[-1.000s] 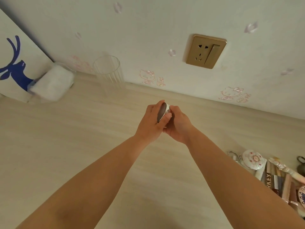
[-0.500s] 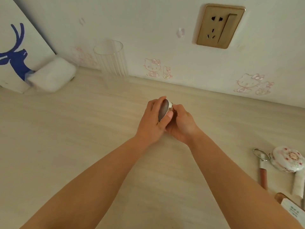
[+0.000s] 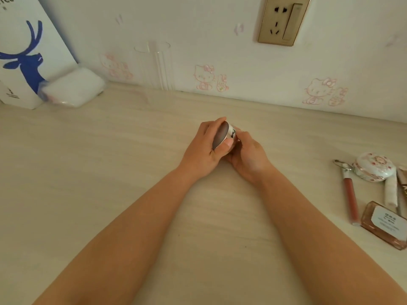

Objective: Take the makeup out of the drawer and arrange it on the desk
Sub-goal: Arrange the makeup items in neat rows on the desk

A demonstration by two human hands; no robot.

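Both hands' fingers (image 3: pixel 226 143) grip small jar (image 3: pixel 224 134) above desk (image 3: pixel 110 172)

I hold a small round jar (image 3: pixel 224 135) on its side between my left hand (image 3: pixel 204 150) and right hand (image 3: pixel 248 157) above the desk (image 3: pixel 88 172); more makeup (image 3: pixel 374 190) lies at right.

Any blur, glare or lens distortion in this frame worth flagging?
Head view: soft, even light, no glare or hard shadows; the clear glass by the wall is smeared by motion blur, as are the wall stickers; the small round jar between left hand and right hand is fairly sharp; wide-angle stretch enlarges the forearms and bends the desk edge.
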